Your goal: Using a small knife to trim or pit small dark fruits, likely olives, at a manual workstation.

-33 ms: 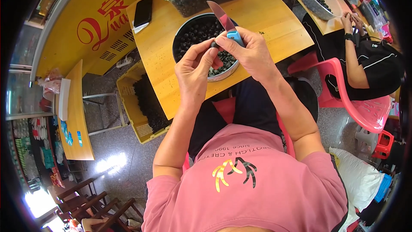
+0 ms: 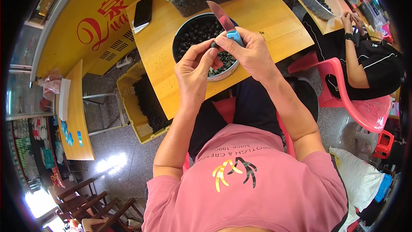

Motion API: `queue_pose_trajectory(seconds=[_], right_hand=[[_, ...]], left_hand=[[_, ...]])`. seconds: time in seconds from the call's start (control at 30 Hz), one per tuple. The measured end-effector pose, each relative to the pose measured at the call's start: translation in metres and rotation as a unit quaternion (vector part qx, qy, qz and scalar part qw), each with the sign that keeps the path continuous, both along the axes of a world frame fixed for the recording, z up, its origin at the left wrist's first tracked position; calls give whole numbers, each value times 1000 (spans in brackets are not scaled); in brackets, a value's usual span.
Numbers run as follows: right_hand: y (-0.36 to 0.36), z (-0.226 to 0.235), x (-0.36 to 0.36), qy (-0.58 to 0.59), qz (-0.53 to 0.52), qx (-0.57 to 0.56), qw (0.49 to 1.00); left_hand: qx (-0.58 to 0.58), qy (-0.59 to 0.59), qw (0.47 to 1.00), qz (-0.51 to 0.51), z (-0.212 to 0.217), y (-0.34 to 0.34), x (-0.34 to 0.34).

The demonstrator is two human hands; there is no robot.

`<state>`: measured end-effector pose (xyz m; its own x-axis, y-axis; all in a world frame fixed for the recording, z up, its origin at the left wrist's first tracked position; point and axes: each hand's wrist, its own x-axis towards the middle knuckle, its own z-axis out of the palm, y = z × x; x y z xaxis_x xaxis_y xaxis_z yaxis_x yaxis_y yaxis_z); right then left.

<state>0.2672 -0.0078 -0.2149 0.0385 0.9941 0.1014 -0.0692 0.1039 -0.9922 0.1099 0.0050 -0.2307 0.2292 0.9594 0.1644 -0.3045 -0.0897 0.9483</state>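
My left hand [image 2: 195, 66] pinches a small dark round piece [image 2: 213, 45] between thumb and fingertips. My right hand [image 2: 246, 51] is closed around the blue handle of a small knife [image 2: 223, 16], its blade pointing up and away from me. The right thumb tip touches the same dark piece. Just beneath both hands stands a round bowl [image 2: 175, 45] holding many small dark pieces [image 2: 195, 34]; some near its front look ring-shaped with a hole. Part of the bowl is hidden by my hands.
A clear bin [image 2: 210, 0] full of dark pieces stands at the table's [image 2: 274, 21] far side, with a phone [image 2: 143, 10] to its left. A yellow crate [image 2: 124, 90] sits left below. On the right, another person [image 2: 360, 60] works beside a translucent bowl [image 2: 326, 13] and pink chair [image 2: 343, 81].
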Motion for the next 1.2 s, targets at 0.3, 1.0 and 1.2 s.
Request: queue_pose_trajectory(seconds=[0.3, 1.0, 1.2], right_hand=[[1, 2, -5, -60, 9, 41, 997], [-3, 6, -11, 171, 115, -31, 978], [-8, 5, -12, -101, 2, 94, 990]], left_hand=[[23, 42, 999, 22, -4, -2, -3], [-89, -184, 975, -91, -7, -3, -17], [-88, -218, 967, -96, -4, -1, -17]])
